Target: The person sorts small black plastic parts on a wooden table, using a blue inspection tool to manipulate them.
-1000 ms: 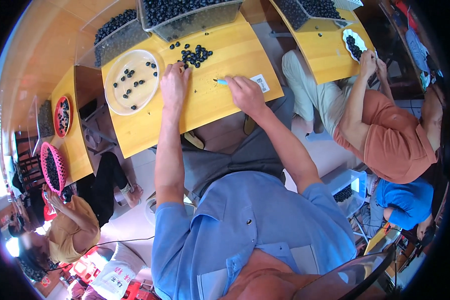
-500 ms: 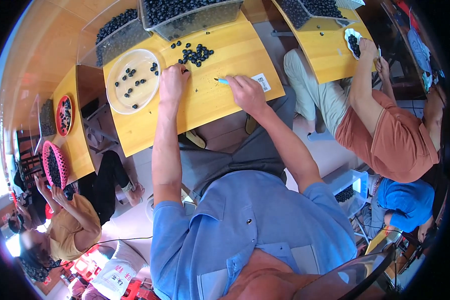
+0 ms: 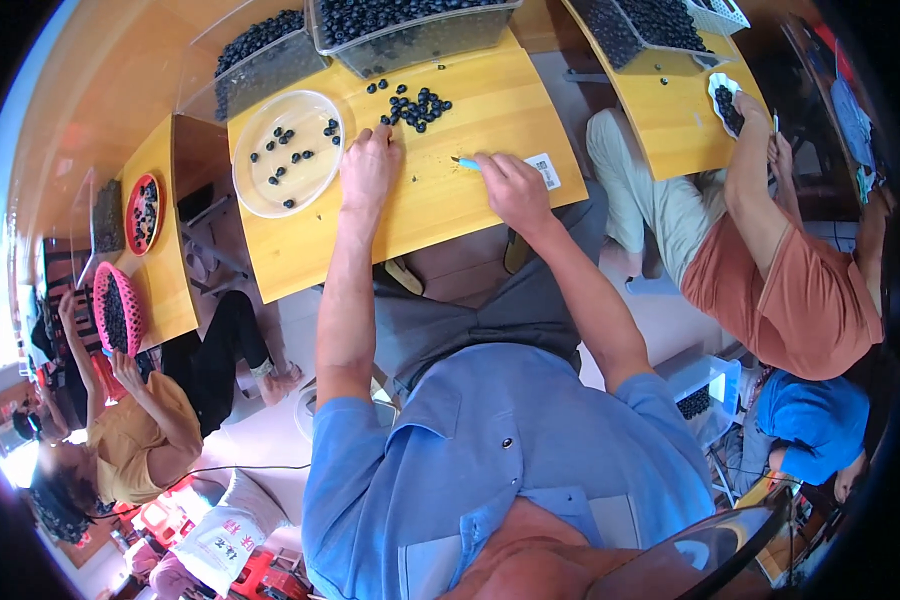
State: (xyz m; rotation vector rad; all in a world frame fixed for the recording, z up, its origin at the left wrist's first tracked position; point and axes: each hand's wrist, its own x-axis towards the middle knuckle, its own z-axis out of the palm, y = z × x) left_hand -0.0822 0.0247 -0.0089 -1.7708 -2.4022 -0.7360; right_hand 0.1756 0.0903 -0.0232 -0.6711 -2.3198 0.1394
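My left hand is over the yellow table, fingers curled together beside a loose pile of small dark round berry-like balls. What its fingertips hold, if anything, is hidden. My right hand is closed round a small tool with a light-blue handle. The tool's short dark tip points left, toward my left hand, and the two stay apart. Left of my left hand lies a shallow round clear dish, with several dark balls spread in it.
Clear bins full of dark balls stand along the table's far edge. A white label lies right of my right hand. A co-worker sits at the right table near a white dish; another is at left by a pink basket.
The whole view has shifted slightly, moving the table rightward in the picture. A dark ball seen at my left fingertips before no longer shows there. My right hand keeps the tool.
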